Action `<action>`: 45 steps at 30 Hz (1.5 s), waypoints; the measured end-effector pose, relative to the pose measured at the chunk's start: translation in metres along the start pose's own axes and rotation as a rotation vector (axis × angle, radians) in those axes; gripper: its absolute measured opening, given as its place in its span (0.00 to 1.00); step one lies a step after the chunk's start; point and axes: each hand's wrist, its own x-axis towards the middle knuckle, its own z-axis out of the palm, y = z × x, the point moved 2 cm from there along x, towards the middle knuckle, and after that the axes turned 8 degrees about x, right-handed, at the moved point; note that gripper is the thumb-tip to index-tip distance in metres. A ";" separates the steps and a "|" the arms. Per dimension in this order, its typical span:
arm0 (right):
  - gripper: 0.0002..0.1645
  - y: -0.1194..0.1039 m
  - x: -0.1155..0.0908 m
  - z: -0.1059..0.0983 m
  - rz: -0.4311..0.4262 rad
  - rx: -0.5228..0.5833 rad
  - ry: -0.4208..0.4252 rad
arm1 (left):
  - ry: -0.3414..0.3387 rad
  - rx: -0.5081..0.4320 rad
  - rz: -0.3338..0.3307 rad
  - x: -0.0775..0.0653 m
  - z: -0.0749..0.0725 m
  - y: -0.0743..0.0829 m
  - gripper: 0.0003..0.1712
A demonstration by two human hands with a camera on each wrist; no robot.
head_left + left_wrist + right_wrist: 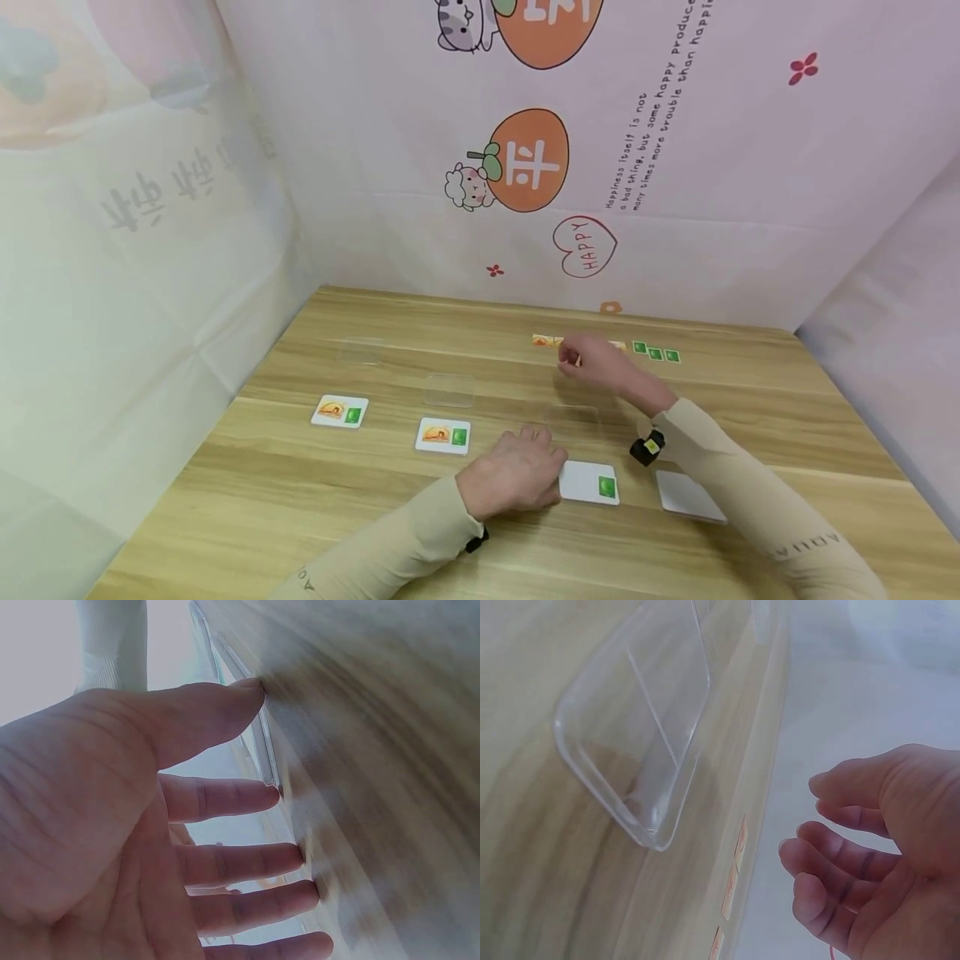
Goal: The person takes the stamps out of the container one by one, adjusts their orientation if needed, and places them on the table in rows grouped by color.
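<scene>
My left hand [517, 471] rests by the left edge of a white card [581, 482] that has one green picture piece [607, 487] at its right end. In the left wrist view its fingers [240, 866] are nearly straight, tips on the tabletop, with thumb and forefinger right at the card's edge. My right hand [600, 365] hovers at the back over a row of small orange picture pieces [542, 340]. Its fingers are loosely bent, thumb near the forefinger, and no piece shows between them in the right wrist view. It hides part of the row.
Two white cards [340, 412] [443, 436] at left each carry an orange and a green picture. A blank white card [686, 497] lies under the right forearm. Clear plastic pieces [450, 390] [634, 720] lie behind the cards. Several green pieces [656, 354] sit at the back right, before a cloth wall [712, 267].
</scene>
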 end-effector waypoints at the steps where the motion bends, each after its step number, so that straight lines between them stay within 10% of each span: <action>1: 0.03 -0.001 -0.002 0.000 0.008 -0.005 -0.006 | 0.002 -0.002 0.002 0.000 0.000 0.000 0.22; 45: 0.04 -0.016 -0.076 0.000 -0.033 -0.038 -0.062 | -0.010 -0.014 0.010 0.001 0.001 0.001 0.24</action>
